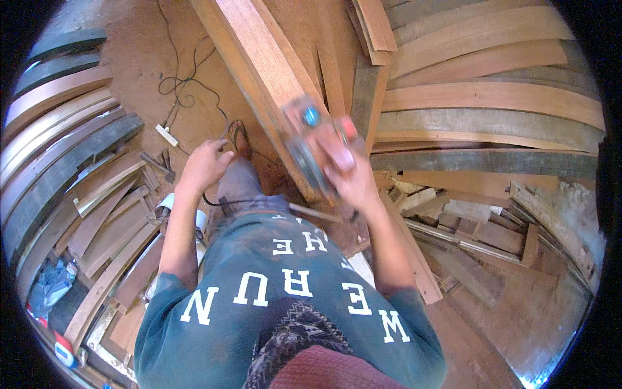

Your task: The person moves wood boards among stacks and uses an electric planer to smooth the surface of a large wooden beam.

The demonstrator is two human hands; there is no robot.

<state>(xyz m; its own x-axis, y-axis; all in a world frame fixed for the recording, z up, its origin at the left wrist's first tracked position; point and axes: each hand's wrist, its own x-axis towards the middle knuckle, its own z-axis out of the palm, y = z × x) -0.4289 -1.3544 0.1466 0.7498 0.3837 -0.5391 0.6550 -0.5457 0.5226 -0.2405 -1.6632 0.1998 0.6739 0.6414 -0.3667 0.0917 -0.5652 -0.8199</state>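
My right hand (350,178) is closed around the handle of a power planer (315,146), which is smeared by motion. Its blue round knob and a reddish part still show. The planer sits over the near part of a long reddish-brown timber beam (259,48) that runs away to the upper left. My left hand (206,165) is held off to the left of the beam, thumb apart from the loosely bent fingers, and appears to hold nothing. A dark cord passes behind that hand and emerges by my wrist.
A white power strip (166,135) and a tangled black cable (184,84) lie on the brown floor at left. Stacked boards (486,104) fill the right side, with offcuts (492,236) below them. More planks (61,129) line the left. A blue plastic bag (53,285) lies among them.
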